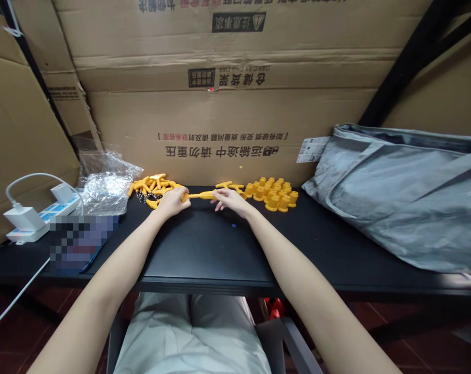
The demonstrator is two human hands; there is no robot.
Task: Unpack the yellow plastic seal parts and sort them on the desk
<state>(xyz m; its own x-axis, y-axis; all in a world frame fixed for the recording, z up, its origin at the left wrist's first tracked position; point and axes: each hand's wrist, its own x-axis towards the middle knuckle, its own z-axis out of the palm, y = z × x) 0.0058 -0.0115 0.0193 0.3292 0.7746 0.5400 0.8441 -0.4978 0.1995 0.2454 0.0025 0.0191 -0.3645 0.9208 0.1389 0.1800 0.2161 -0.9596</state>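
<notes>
Both hands are raised over the far half of the black table, joined by a yellow plastic rod [206, 195] that lies roughly level between them. The rod has a narrow ribbed or twisted section and a thicker section toward the right. My left hand [174, 202] pinches its left end, where a rounded yellow part shows at the fingertips. At the thicker right end, the thumb and index finger of my right hand [231, 201] are closed, with the other fingers loosely curled. Branched yellow pieces [152, 183] lie beyond my left hand, and yellow forked pieces [230, 185] lie just behind my right.
Several yellow cup-shaped pieces [279, 194] stand grouped right of my right hand. A grey fabric bag [391, 197] fills the table's right side. Clear plastic wrapping [105, 189] and a white power strip [44, 218] with cables are at left. Cardboard [227, 114] walls the back.
</notes>
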